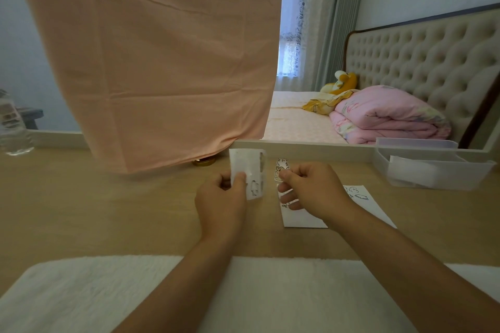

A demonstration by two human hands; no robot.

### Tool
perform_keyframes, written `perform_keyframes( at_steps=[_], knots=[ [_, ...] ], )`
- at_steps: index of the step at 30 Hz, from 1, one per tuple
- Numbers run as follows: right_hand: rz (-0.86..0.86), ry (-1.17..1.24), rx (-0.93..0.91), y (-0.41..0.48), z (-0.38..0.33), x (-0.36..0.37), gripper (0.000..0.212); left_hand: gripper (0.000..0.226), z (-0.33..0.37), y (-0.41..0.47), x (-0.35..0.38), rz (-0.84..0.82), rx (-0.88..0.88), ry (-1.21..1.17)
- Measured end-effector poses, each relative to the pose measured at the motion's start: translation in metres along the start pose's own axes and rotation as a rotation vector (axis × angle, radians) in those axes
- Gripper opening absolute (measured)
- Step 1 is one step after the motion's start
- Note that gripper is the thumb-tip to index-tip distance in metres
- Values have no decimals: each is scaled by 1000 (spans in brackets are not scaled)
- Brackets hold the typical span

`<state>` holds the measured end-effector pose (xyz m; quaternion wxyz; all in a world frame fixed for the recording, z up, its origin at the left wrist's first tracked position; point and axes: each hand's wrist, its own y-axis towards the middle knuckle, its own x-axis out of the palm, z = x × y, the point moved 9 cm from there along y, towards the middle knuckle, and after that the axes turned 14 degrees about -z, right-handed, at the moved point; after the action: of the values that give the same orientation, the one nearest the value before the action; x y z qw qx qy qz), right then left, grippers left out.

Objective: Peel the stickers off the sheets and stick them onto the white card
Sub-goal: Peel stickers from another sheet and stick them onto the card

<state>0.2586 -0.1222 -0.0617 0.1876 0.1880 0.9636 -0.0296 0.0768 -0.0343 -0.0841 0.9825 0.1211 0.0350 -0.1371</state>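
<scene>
Reaching over the white fleecy mat (81, 292) at the near edge, you hold both hands above the wooden tabletop (108, 211).

Left hand (220, 197): fingers curled round the lower corner of the sticker sheet (250, 167), thumb pressed on its face, sheet upright. The sheet shows empty cut-outs along its right side and low down. What remains on it is too blurred to count.

Right hand (311, 186): thumb and forefinger pinch one peeled sticker (281, 167), an outlined figure, clear of the sheet and just beside it.

White card (303, 220): flat on the table, partly under your right hand and wrist. A few outline stickers (357, 193) already sit on its far part; the near part is bare.

Judgement: roughly mid-task. Some stickers are placed, one is in hand and not yet stuck, and more are probably left on the sheet. Only one sheet is in view.

Farther back: a clear plastic organiser (433, 170) at right, a pink cloth (162, 62) hanging centre-left, a water bottle (13, 127) far left, and a folded pink quilt (387, 113) on the bed beyond.
</scene>
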Motion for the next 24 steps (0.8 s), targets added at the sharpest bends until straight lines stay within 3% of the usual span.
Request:
perform_keyframes(
  at_steps=[5, 9, 13, 16, 19, 24],
  knots=[
    [-65, 22, -15, -1, -4, -2, 17, 10, -22, 16, -10, -62, -106, -3],
    [-148, 5, -6, -2, -6, 7, 20, 23, -23, 22, 0, -181, -107, 321],
    [-219, -83, 15, -2, -5, 8, 22, 55, -3, 21, -5, -130, 26, 679],
    [-278, -169, 40, -4, -3, 10, 22, 33, 25, 12, 10, -239, 267, 532],
    [-308, -180, 74, -5, -1, 12, 19, 15, 22, 3, 28, -404, 207, 391],
    [-319, -197, 88, -4, 0, 15, 25, 4, 17, -2, 37, -445, 125, 259]
  ],
)
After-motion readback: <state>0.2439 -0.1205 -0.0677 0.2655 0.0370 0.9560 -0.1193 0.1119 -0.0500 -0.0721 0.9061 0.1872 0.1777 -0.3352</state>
